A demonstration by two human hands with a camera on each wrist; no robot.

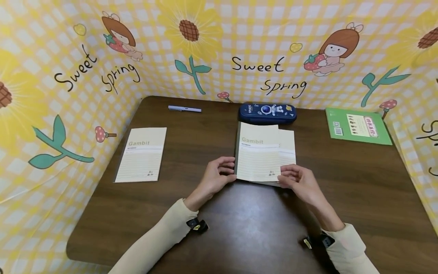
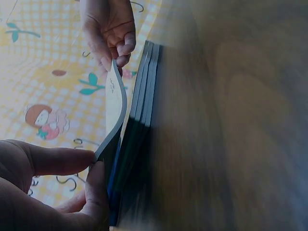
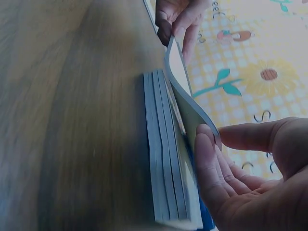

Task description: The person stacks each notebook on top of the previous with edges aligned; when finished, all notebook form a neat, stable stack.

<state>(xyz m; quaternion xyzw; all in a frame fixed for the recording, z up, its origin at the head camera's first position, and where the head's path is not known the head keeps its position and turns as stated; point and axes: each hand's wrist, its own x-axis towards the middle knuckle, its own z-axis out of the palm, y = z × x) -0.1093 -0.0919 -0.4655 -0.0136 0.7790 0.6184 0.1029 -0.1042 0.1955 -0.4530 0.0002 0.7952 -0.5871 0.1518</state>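
A cream notebook [image 1: 258, 160] marked "Gambit" is held by both hands above a stack of similar notebooks [image 1: 288, 146]. My left hand [image 1: 215, 177] pinches its near left corner between thumb and fingers. At the near right corner, my right hand [image 1: 302, 184] pinches it the same way. Both wrist views show the held notebook [image 2: 122, 103] bowed along its edge and lifted apart from the stack [image 3: 161, 144]. Several notebooks lie flat in that stack, their edges roughly lined up. The held notebook sits left of the stack's top one and covers most of it.
Another cream notebook [image 1: 142, 156] lies at the left of the brown table [image 1: 205, 133]. A pale purple pen [image 1: 184, 109] rests near the back edge. Right behind the stack is a dark blue pencil case [image 1: 267, 114]. Far right lies a green book [image 1: 357, 125]. Yellow checked cloth [image 1: 219, 45] hangs around the table.
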